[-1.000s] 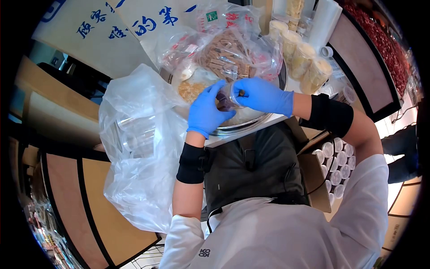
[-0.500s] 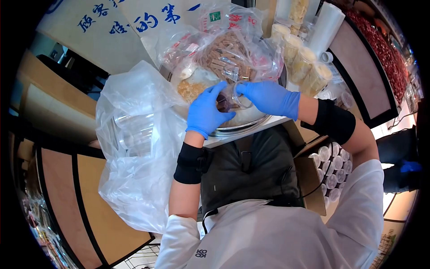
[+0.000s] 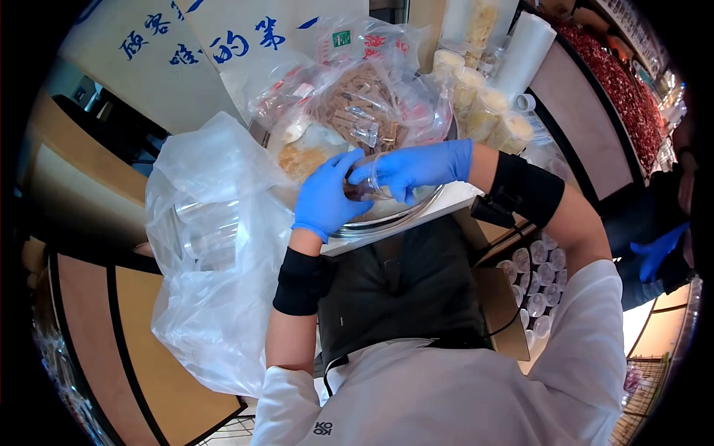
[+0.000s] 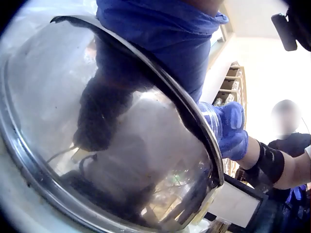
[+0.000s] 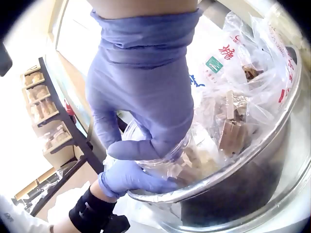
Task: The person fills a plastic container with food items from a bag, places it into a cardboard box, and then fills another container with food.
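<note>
A clear plastic jar (image 3: 378,172) lies tilted over the tray, its mouth to the right. My left hand (image 3: 327,192), in a blue glove, grips its far end. Brown blocky pieces (image 5: 187,167) show through its wall. My right hand (image 3: 420,167), also gloved, reaches into the mouth; its fingertips are inside and I cannot tell whether they pinch anything. The round metal tray (image 3: 398,221) lies beneath both hands. Behind them an open plastic bag (image 3: 364,37) holds many wrapped brown pieces (image 3: 357,104).
Golden crumbly pieces (image 3: 297,160) lie on the tray's left. Tall filled jars (image 3: 487,108) line the right side. A big clear bag (image 3: 201,297) with stacked jars hangs at left. A carton of lidded jars (image 3: 502,316) stands low right. Another person's blue-gloved hand (image 3: 662,249) shows at far right.
My right hand drew back from the jar's rim and its fingers have since gone into the mouth. My left hand keeps its hold on the jar. The head view has shifted slightly.
</note>
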Available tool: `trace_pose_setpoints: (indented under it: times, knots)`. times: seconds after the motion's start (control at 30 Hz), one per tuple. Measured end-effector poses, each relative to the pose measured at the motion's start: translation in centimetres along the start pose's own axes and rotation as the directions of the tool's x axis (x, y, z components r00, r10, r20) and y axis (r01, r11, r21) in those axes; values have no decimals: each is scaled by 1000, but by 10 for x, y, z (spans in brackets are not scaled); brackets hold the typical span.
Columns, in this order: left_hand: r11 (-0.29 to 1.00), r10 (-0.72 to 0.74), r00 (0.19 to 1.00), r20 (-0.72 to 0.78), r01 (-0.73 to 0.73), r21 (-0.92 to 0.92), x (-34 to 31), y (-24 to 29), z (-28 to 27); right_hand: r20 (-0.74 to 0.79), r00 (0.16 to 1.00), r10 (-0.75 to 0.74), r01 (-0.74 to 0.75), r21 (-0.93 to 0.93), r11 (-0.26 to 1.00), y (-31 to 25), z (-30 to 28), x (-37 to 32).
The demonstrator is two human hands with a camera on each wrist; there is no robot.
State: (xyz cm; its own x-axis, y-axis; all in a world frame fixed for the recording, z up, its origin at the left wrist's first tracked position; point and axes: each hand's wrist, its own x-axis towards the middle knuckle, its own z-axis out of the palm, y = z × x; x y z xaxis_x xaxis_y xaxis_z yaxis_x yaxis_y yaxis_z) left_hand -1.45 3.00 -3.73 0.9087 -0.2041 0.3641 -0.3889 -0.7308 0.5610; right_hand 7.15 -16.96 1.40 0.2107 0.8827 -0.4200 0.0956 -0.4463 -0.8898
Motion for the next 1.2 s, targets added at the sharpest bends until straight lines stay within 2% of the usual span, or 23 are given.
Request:
trace_pose_setpoints:
  times: [0.03,0.07,0.13,0.23,0.27,0.33,0.37,0.43,0.57,0.67,0.73,0.87,0.93,1.07,1.17,1.2]
  knots:
    - [1000,4,1000,-4,-4,-3,0,0,-1,62,997,-56,53,46,998,-2,0,4]
    - [1000,11,1000,0,-11,5,0,1,-1,58,997,-52,49,42,998,-3,-2,4]
    - [1000,22,1000,1,-22,8,1,2,-1,155,985,73,-95,138,986,-9,-3,3]
    - [1000,-20,1000,22,20,15,1,4,-2,221,974,53,-70,71,995,-6,-10,10]
    - [999,-21,1000,15,21,31,1,4,-2,223,973,54,-70,65,995,-5,-11,11]
    - [998,-29,1000,2,29,50,0,2,-2,177,981,-76,91,-79,993,-4,-11,11]
    - [998,-22,1000,12,21,52,1,2,-2,184,980,-76,92,-82,992,-6,-11,10]
    - [998,-21,1000,23,19,56,0,2,-2,230,973,11,-5,-26,1000,-8,-10,9]
    - [994,-15,1000,16,13,107,0,2,-3,231,972,28,-9,-83,997,-11,-12,13]
    - [992,-18,1000,9,17,122,0,0,-1,198,977,80,-78,-15,997,-11,-12,9]
    - [992,-18,1000,1,17,127,0,-1,-1,118,992,-49,72,-206,976,-1,-14,11]
    - [995,-44,999,-3,44,94,-1,-2,0,85,987,-139,147,-102,984,11,-16,2]
    - [996,-51,999,-18,52,78,-1,-1,0,56,968,-245,252,-231,940,9,-17,-2]
    - [995,-64,998,-3,64,76,-1,1,-3,42,981,-187,192,-224,956,1,-7,-10]
    - [998,-46,999,11,45,50,-1,0,-1,106,979,-175,199,-294,935,2,-4,-1]
    - [999,-39,999,19,39,31,-1,0,-1,125,984,-128,162,-322,933,-1,-3,1]
